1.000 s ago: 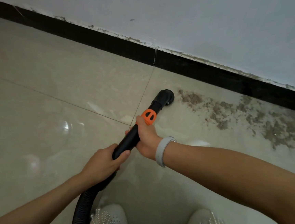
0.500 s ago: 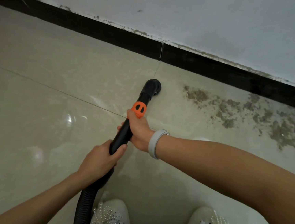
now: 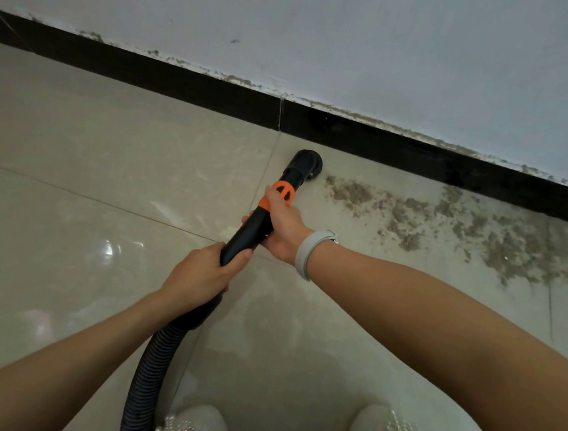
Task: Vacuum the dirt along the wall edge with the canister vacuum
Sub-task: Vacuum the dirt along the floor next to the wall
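Left hand (image 3: 202,273): fingers wrapped around the black wand (image 3: 250,229) at its lower end, above the ribbed hose (image 3: 148,372).
Right hand (image 3: 283,229): curled around the wand just below the orange collar (image 3: 283,193).
Nozzle (image 3: 306,164): on the floor tile (image 3: 92,150), close to the black baseboard (image 3: 184,86).
Dirt (image 3: 446,226): spread along the baseboard, right of the nozzle.

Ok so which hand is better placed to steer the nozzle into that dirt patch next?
Probably the right hand. It grips the wand just behind the orange collar, nearest the nozzle, and the dirt lies on its side. The left hand holds farther back by the hose.
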`<state>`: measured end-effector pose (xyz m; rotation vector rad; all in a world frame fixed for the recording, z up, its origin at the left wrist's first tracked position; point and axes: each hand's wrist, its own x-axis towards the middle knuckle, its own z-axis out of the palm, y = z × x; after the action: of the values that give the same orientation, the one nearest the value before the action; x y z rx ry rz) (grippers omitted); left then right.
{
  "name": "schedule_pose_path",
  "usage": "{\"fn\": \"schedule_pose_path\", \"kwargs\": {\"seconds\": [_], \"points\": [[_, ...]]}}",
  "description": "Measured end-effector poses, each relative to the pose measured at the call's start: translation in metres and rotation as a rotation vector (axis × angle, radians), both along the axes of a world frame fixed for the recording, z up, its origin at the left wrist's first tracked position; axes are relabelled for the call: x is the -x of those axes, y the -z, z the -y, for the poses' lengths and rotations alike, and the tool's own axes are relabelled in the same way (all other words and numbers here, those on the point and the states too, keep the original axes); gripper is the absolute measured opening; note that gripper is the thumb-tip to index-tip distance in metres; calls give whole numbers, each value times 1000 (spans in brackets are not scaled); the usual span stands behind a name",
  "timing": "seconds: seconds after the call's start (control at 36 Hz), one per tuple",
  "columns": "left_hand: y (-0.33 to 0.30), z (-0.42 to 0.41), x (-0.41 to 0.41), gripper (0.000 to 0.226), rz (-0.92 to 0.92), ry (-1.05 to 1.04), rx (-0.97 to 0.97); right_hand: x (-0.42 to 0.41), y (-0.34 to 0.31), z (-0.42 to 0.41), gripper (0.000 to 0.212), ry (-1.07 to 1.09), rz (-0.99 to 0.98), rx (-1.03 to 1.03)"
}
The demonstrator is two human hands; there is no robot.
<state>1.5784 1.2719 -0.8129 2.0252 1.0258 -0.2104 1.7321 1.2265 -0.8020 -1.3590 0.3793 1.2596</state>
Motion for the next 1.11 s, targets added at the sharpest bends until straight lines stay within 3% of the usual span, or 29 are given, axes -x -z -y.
{"fn": "schedule_pose_path", "kwargs": {"seconds": [0.19,0.61,0.86,1.11], "points": [[0,8,13,44,28,41,74,-15,-1,2,28,140,-32,6],[3,31,42,28,-34,176,112,15,30,38,26,127,33,184],[7,15,12,44,37,14,94,-18,21,0,31,36,92,108],[11,-4,-14,49,83,4,112,-45,11,-20,29,-12,153,137]]}}
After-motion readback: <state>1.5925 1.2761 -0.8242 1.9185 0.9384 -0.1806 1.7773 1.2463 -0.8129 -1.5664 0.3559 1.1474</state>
